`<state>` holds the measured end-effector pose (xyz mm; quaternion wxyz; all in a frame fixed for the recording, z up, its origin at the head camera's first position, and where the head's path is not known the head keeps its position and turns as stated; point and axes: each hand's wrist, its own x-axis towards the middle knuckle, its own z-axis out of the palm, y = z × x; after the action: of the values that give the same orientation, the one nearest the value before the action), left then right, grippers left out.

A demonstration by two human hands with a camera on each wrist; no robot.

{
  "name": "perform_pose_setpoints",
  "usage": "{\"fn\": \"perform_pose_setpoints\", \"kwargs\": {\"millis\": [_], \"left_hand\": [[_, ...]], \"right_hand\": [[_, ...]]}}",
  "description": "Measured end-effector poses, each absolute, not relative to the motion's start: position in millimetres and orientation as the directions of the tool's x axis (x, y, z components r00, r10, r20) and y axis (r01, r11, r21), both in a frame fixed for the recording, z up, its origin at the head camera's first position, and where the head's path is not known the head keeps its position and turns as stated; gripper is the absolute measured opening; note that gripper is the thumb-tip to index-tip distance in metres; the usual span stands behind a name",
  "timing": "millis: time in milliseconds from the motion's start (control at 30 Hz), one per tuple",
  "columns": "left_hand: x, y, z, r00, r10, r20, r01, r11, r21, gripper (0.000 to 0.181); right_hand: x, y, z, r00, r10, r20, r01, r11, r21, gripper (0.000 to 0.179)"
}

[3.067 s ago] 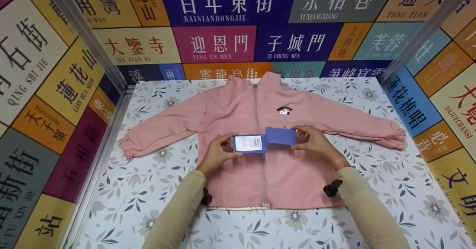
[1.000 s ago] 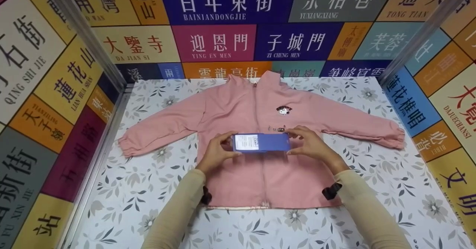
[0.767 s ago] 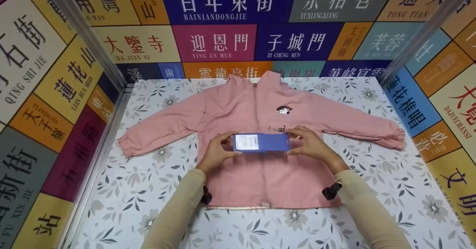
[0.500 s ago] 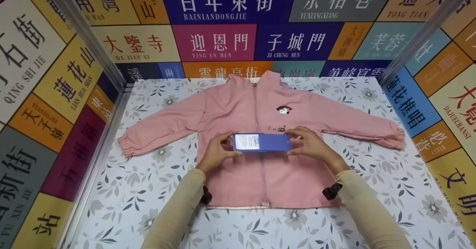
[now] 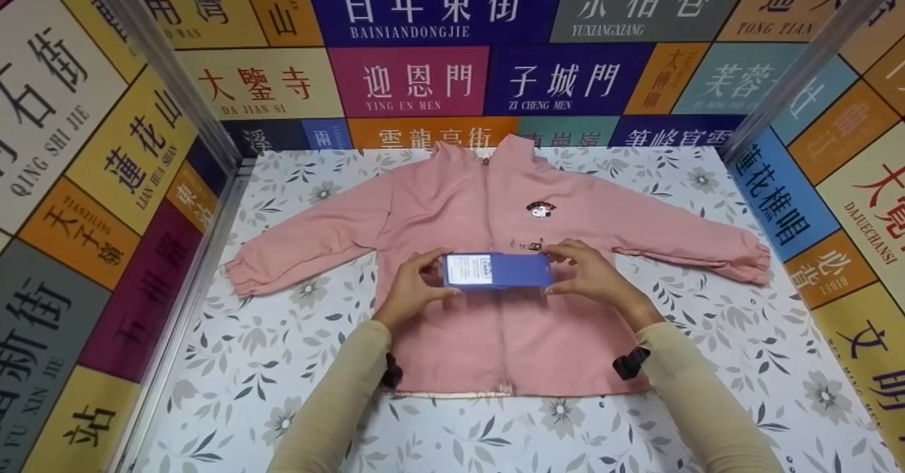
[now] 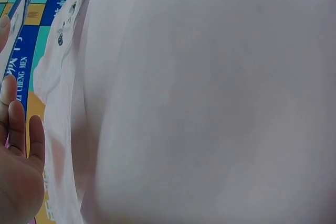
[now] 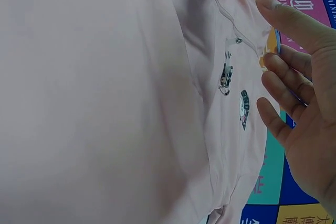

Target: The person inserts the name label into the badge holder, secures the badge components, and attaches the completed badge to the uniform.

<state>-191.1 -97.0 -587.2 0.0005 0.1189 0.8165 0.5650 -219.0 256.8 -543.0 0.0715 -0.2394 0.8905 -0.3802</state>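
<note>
Jacket, pink, lies beneath a blue case whose opposite ends the left hand and right hand pinch.

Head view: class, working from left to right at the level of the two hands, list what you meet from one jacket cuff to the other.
First pink cuff → left hand → white printed label → plain blue part → right hand → second pink cuff.

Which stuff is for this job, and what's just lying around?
Being used: blue card holder, gripped by left hand and right hand; white card inside; probably the small clip.

Seemingly just there: pink jacket spread underneath; flowery tabletop; lettered walls.
</note>
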Motion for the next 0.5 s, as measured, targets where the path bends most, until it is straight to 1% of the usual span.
{"fn": "perform_pose_setpoints", "kwargs": {"millis": [200,500], "left_hand": [[-191.3,-96.0,-586.1,-0.972,0.191,0.135,0.195,0.346,0.918,0.076],[-193.8,-89.1,-586.8,-0.962,0.214,0.172,0.237,0.333,0.913,0.074]], "right_hand": [[-220.1,254.1,-543.4,-0.867,-0.491,0.089,-0.402,0.583,-0.706,0.077],[-221.3,244.7,-544.9,-0.862,-0.504,0.052,-0.381,0.576,-0.724,0.076]]}}
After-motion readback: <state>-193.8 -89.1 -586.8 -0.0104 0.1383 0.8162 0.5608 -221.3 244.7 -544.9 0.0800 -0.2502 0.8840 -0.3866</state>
